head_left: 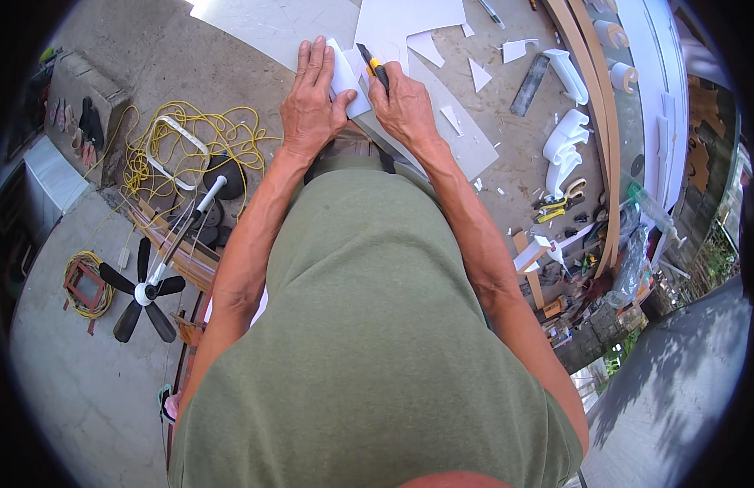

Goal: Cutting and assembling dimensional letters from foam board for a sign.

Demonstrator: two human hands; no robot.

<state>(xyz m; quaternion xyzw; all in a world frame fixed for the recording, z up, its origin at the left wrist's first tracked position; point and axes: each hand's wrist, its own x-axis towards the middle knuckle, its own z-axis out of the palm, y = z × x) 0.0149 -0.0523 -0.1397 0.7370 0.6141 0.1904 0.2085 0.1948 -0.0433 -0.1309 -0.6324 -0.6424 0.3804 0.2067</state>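
Observation:
My left hand (310,102) lies with fingers extended along a small white folded-looking sheet (344,77), its thumb pressing near the lower edge. Just to the right, my right hand (399,110) grips a black and yellow utility knife (369,62), blade end pointing up and left. Beneath and around them are large pale sheets (263,24) and a grey board (466,150) with white offcuts (478,73) on and beside it.
A dark metal strip (530,84), white curved pieces (566,146), scissors (572,193) and long tan strips (605,138) lie to the right. At left are tangled yellow cords (173,130), a black-bladed fan (145,293) and a coiled cord (82,301) on concrete.

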